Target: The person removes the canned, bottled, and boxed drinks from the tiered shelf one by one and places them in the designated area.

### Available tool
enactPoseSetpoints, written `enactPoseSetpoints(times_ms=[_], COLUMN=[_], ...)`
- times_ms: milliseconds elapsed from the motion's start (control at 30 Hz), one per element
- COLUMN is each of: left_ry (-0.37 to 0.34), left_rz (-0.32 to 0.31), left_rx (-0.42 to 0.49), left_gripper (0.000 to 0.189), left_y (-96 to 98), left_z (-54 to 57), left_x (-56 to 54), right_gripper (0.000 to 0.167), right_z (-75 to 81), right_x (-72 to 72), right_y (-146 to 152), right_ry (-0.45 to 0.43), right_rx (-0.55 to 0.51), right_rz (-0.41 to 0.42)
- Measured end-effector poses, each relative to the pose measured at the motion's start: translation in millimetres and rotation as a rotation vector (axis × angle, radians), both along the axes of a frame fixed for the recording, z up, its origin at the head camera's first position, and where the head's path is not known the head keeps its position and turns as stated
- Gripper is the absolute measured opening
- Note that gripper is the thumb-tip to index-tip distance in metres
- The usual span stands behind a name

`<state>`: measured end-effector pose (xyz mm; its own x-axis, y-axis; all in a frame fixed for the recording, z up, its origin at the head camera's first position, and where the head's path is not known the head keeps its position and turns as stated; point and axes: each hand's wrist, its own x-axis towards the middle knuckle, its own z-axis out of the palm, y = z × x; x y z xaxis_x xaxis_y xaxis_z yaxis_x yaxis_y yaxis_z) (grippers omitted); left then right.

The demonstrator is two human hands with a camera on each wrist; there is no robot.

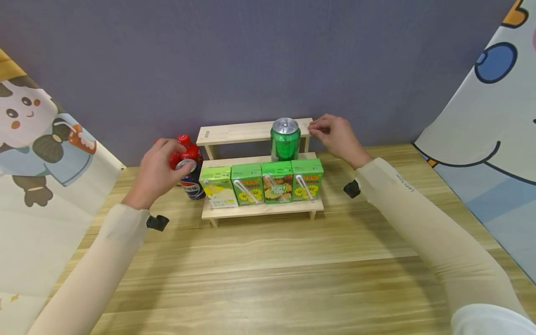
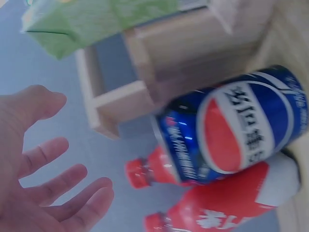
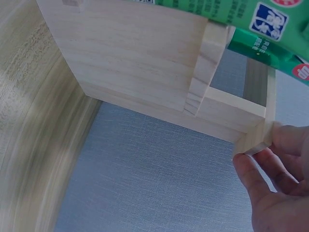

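A two-tier wooden rack [image 1: 261, 211] stands against the back wall. My right hand [image 1: 337, 137] pinches the right end of its upper shelf [image 1: 238, 131]; the right wrist view shows thumb and fingers [image 3: 251, 174] at that board's corner. My left hand [image 1: 157, 172] hovers by the rack's left side, fingers apart and bent a little, holding nothing. Near it are a blue Pepsi can [image 2: 236, 125] and two red-capped bottles [image 2: 231, 198], apart from the fingers in the left wrist view. Several juice boxes [image 1: 278, 183] line the lower shelf, with a green can [image 1: 285, 142] behind them.
A wood-grain tabletop [image 1: 259, 274] spreads in front of the rack. Behind rises a grey-blue wall [image 1: 251, 60]. Printed cartoon panels [image 1: 50, 135] flank the table on the left and right.
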<state>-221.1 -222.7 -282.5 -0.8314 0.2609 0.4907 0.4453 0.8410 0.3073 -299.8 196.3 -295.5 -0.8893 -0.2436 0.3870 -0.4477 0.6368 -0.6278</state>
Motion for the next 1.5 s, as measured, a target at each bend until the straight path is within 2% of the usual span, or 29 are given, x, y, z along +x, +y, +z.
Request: enactPoseSetpoints(times_ms=[167, 367, 667, 967, 1200, 1333, 1500], left_ry=[-0.012, -0.027, 0.029, -0.001, -0.039, -0.080, -0.136], left_rz=[-0.006, -0.043, -0.164, -0.270, -0.331, -0.343, -0.349], left_rx=[0.014, 0.002, -0.029, -0.094, -0.138, -0.153, -0.198], left_gripper=[0.028, 0.028, 0.031, 0.033, 0.034, 0.034, 0.037], left_y=[13.0, 39.2, 80.5, 125.9, 156.2, 167.4, 178.0], left_z=[11.6, 25.3, 48.0, 66.8, 72.9, 73.0, 71.0], left_x=[0.0, -3.4, -2.1, -2.9, -14.8, -22.4, -25.7], right_gripper=[0.020, 0.021, 0.022, 0.022, 0.021, 0.022, 0.022], right_z=[-0.5, -1.4, -1.8, -0.4, -0.9, -0.4, 0.6], right_x=[-0.1, -0.3, 0.2, 1.8, 0.8, 1.3, 1.7], right_y=[1, 3, 4, 4, 4, 2, 0], right_ry=[0.001, -0.004, -0.025, -0.021, -0.002, -0.011, 0.010], right_rx=[-0.015, -0.008, -0.006, -0.011, -0.015, -0.017, -0.013], right_rz=[0.006, -0.004, -0.012, -0.012, -0.005, 0.003, 0.011])
